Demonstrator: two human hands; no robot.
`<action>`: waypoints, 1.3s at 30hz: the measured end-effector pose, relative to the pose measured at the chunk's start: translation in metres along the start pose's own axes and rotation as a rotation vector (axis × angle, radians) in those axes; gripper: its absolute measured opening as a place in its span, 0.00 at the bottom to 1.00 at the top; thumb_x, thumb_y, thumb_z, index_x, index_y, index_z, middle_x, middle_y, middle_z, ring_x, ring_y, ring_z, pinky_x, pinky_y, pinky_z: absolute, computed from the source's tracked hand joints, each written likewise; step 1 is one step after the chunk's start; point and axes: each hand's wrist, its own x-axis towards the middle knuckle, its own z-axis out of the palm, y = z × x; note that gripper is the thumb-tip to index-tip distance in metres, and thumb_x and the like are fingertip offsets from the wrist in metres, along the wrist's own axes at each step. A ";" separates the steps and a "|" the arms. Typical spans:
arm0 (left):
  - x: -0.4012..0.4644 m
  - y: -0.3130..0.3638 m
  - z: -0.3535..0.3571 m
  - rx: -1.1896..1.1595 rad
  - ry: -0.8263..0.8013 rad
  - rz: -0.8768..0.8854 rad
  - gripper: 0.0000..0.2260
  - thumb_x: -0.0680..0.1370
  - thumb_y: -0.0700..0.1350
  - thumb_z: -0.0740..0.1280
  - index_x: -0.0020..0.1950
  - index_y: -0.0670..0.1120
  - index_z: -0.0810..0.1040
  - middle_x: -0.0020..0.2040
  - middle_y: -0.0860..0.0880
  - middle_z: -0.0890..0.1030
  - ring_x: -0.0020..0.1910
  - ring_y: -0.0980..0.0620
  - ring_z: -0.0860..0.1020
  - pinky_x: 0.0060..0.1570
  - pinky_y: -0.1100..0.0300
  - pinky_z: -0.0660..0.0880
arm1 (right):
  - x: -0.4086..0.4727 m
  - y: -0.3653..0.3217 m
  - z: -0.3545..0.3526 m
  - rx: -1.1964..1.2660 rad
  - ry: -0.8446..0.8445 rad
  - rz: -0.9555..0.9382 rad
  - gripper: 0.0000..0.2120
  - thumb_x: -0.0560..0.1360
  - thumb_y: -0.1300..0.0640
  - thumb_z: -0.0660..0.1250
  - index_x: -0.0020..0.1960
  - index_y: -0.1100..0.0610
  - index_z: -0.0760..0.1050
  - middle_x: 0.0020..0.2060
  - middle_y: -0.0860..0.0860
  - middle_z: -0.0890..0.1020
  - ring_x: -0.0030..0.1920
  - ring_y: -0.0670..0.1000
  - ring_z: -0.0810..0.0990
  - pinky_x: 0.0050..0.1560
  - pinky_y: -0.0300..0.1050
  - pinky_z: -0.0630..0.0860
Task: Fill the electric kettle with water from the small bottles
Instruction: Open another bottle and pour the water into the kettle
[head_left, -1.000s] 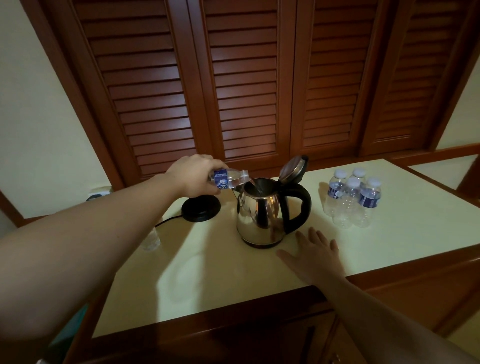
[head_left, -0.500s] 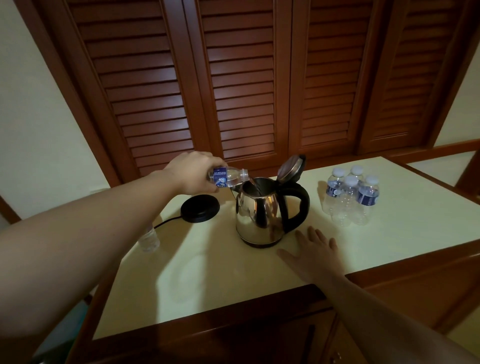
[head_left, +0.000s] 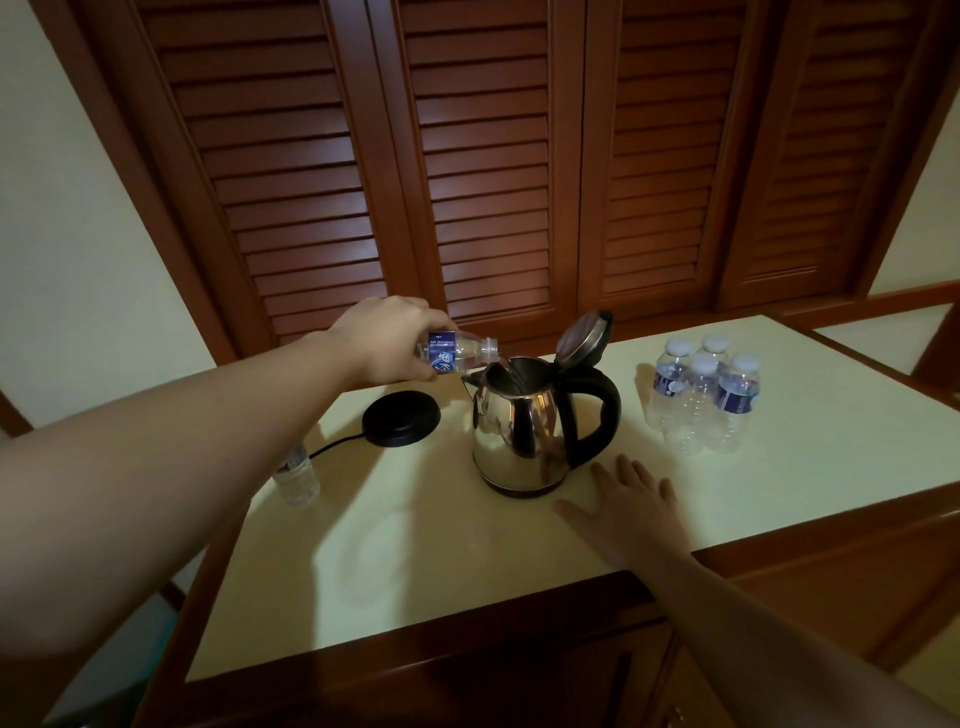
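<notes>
The electric kettle (head_left: 524, 431) stands near the middle of the desk (head_left: 415, 571), off its black base (head_left: 401, 425), which sits toward the desk's back left with its cord trailing to the left edge. The lid (head_left: 582, 338) is tipped up and back, which leaves the mouth free for pouring. The left hand (head_left: 387, 338) holds a small bottle (head_left: 457, 354) almost level, neck over the kettle's rim, so a thin stream runs inside; its grip is wrapped round the bottle's base and label. The right hand (head_left: 631, 506) lies flat on the desk just in front of the kettle, fingers straight, holding nothing, probably steadying the person. Four capped bottles (head_left: 701, 400) cluster toward the back right, likely waiting their turn. One uncapped bottle (head_left: 297, 475) stands at the left edge, apparently already emptied.
</notes>
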 end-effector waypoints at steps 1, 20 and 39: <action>0.001 0.000 -0.001 0.005 -0.002 0.006 0.27 0.73 0.57 0.75 0.71 0.56 0.76 0.51 0.55 0.75 0.54 0.50 0.77 0.53 0.50 0.76 | 0.000 0.000 0.000 0.003 -0.002 0.000 0.48 0.72 0.19 0.45 0.83 0.46 0.57 0.84 0.55 0.53 0.84 0.57 0.49 0.81 0.65 0.48; 0.011 -0.001 -0.017 0.130 -0.021 0.041 0.28 0.74 0.55 0.75 0.72 0.57 0.74 0.57 0.52 0.78 0.61 0.47 0.77 0.55 0.49 0.73 | -0.001 0.000 0.001 0.003 0.011 0.002 0.47 0.72 0.19 0.46 0.83 0.45 0.58 0.84 0.54 0.54 0.84 0.57 0.50 0.81 0.64 0.48; 0.020 0.001 -0.025 0.204 0.078 0.096 0.28 0.78 0.54 0.72 0.78 0.60 0.70 0.58 0.50 0.75 0.62 0.46 0.72 0.56 0.49 0.68 | 0.000 0.001 0.001 -0.004 0.013 -0.004 0.45 0.73 0.20 0.47 0.83 0.45 0.57 0.84 0.55 0.54 0.84 0.57 0.50 0.81 0.65 0.48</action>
